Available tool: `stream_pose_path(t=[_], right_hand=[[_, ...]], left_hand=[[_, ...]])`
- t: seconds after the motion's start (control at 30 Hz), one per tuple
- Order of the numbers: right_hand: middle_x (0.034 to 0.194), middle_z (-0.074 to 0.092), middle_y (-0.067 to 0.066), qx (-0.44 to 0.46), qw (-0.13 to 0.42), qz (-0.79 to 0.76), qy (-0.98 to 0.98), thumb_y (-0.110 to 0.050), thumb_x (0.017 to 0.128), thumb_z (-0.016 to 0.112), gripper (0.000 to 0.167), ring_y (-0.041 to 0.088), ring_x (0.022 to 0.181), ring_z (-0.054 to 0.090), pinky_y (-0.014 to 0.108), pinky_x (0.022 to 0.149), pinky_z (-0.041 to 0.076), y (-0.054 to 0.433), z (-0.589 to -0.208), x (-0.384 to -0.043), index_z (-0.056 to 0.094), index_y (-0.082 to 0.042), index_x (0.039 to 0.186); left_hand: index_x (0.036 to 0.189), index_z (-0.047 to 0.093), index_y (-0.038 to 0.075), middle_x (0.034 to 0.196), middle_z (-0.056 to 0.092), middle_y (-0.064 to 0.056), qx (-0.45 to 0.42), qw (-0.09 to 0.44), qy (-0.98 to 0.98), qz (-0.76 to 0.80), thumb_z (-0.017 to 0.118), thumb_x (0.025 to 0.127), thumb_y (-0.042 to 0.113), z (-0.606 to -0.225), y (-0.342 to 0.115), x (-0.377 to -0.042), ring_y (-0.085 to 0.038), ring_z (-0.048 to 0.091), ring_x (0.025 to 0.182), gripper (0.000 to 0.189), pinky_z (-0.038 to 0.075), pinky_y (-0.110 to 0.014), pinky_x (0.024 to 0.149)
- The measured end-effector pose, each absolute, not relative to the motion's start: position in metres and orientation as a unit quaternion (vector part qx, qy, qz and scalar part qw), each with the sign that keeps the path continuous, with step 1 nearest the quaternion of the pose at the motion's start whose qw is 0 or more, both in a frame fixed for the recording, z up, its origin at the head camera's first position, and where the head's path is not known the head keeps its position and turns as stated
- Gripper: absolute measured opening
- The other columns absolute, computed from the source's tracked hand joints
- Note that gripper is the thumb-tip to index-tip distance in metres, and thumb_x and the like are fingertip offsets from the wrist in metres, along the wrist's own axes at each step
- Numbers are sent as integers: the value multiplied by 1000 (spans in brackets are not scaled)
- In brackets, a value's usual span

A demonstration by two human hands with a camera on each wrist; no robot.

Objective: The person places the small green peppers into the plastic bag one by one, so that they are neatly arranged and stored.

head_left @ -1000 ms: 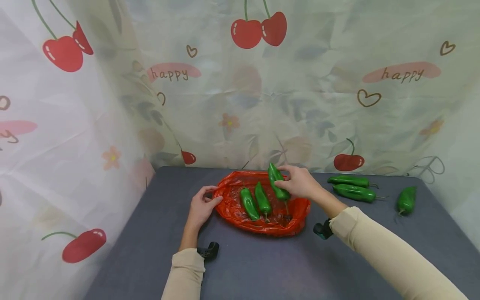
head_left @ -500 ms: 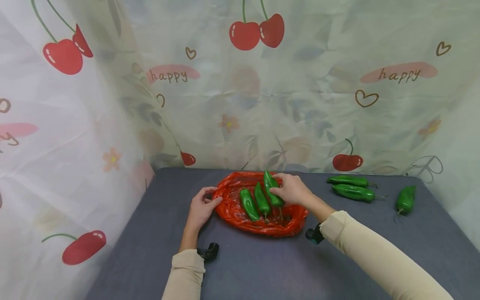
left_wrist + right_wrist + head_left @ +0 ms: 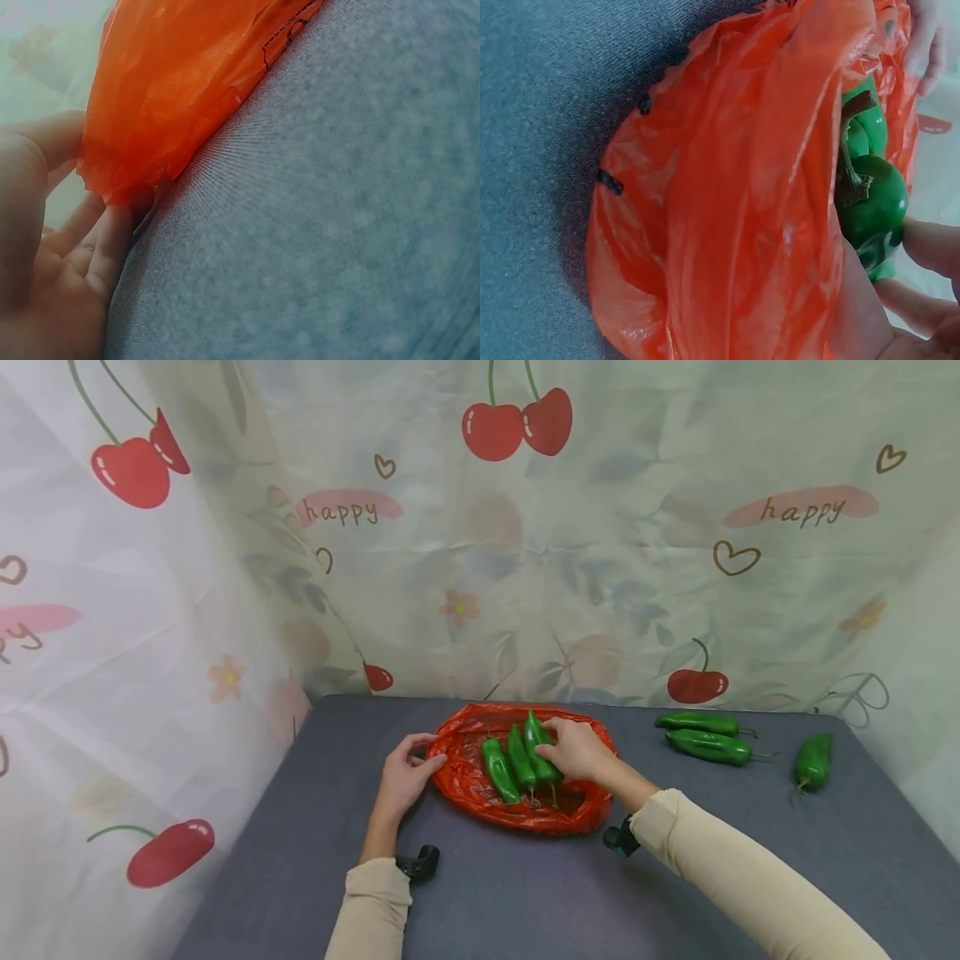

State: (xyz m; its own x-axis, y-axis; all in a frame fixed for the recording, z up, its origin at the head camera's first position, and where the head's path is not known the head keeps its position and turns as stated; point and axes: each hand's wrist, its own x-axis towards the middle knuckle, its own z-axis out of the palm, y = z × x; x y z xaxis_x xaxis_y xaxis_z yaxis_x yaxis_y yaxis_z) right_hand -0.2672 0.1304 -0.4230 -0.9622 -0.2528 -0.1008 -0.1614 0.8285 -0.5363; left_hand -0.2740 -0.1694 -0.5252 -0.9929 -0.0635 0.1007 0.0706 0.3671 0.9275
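Note:
A red plastic bag lies spread open on the table, its rim rolled low. Inside it two green peppers rest side by side. My right hand holds a third green pepper by its side, down in the bag against the other two. In the right wrist view the thumb and fingers are on this pepper, stem toward the camera, partly behind the bag's wall. My left hand pinches the bag's left rim; the left wrist view shows the thumb and fingers on the orange-red plastic.
Two green peppers lie side by side at the back right of the grey table. Another green pepper lies further right. A patterned curtain stands behind the table and on the left.
My right hand has lowered its pepper into the bag, moving left and down until it lies beside the other two. My left hand stays on the rim.

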Motion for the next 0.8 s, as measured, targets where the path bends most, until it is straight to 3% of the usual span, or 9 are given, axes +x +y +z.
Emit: stream_pose_path(t=[0.3,0.4,0.57,0.7,0.8], right_hand=[[119,74,18,-102,95,-257,956,-27,101,64,49,13,73,69,30,68,52,127,-425,-270,56,0,142],[122,73,18,-106,99,-250,957,-27,101,64,49,21,90,73,37,77,56,128,-426,-269,57,0,141],[130,69,20,-115,114,-244,956,-27,102,63,50,32,116,68,45,91,56,132,-424,-267,55,1,143],[131,68,21,-118,126,-245,954,-27,102,63,50,30,114,69,37,81,55,134,-424,-265,55,1,143],[128,70,20,-125,129,-246,952,-26,102,63,49,24,100,72,31,70,48,135,-425,-264,55,1,142]], left_hand=[[124,67,23,120,66,-9,-2,61,-825,-561,78,92,31,-525,-169,-274,-18,60,80,35,49,-27,67],[124,67,22,120,66,-9,-2,62,-824,-563,78,91,30,-525,-168,-275,-18,60,80,36,49,-26,66],[124,67,22,119,67,-9,-2,64,-824,-563,79,91,31,-524,-167,-274,-19,60,80,36,49,-27,66],[124,67,21,118,67,-9,-2,63,-824,-563,79,91,30,-524,-167,-274,-18,60,80,37,48,-27,66],[123,67,22,118,67,-9,-1,64,-823,-565,79,91,29,-524,-167,-273,-19,60,80,35,49,-27,66]])
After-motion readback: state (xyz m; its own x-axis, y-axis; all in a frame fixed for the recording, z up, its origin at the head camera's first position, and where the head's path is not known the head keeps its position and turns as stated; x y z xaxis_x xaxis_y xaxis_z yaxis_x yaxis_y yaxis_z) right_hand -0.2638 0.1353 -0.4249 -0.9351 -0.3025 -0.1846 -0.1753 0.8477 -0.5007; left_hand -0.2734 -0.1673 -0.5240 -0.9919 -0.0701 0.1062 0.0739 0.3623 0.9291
